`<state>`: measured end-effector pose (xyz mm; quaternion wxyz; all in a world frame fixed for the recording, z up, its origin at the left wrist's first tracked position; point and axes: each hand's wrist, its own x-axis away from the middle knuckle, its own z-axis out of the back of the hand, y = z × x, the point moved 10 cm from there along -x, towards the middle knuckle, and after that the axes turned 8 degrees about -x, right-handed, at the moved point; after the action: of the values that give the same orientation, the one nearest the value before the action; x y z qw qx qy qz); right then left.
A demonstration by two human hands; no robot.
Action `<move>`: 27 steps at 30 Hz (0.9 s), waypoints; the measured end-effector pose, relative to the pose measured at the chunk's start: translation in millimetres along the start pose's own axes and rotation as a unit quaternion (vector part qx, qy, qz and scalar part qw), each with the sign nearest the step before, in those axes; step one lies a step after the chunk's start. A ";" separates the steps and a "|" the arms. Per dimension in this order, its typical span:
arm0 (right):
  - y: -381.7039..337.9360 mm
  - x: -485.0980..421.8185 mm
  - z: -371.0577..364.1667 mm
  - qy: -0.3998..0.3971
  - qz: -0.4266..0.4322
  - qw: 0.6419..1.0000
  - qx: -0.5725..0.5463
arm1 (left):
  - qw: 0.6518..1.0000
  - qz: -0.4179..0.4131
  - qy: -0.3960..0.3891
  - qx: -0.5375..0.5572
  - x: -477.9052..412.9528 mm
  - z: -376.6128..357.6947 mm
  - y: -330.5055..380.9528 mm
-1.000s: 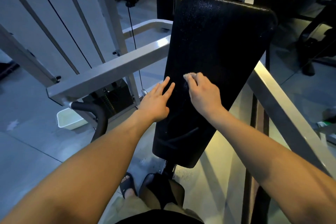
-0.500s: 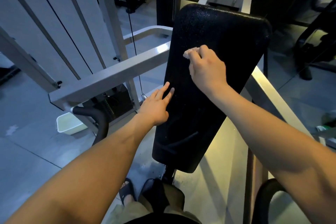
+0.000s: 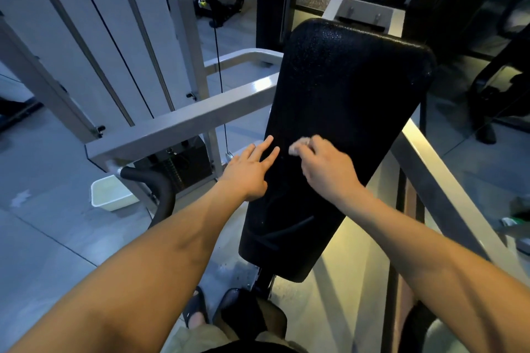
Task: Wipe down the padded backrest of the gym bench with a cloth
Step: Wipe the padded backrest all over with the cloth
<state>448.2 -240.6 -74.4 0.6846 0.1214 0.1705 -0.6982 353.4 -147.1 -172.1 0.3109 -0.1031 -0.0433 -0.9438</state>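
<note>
Two things touch the black padded backrest (image 3: 352,89): the left hand (image 3: 249,170), and the right hand (image 3: 327,169) with a cloth (image 3: 298,146).
Left hand lies flat on the backrest's left edge, about midway up, fingers straight and slightly spread; right hand is just beside it, nearer the backrest's middle, fingers curled round the small pale cloth, which presses on the pad and shows only past the fingertips; fine droplets glint near the backrest's top; a grey frame bar (image 3: 183,126) meets its left side; a white tub (image 3: 110,193) sits on the floor well left of the backrest.
</note>
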 end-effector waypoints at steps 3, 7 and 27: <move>11.8 -47.7 57.7 0.107 -0.018 0.994 0.020 | 1.000 0.001 0.003 0.013 1.4 1.9 3.1; 10.1 -40.9 27.0 0.114 -0.005 0.989 0.094 | 1.000 0.009 0.011 0.026 2.8 3.9 5.7; 35.0 46.7 -5.0 0.057 -0.007 0.996 0.064 | 0.995 0.067 -0.004 0.070 7.1 0.8 28.2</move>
<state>481.3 -281.5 -100.3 0.6596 0.2032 0.1653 -0.7045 364.7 -173.7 -169.2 0.3799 -0.0875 -0.1036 -0.9150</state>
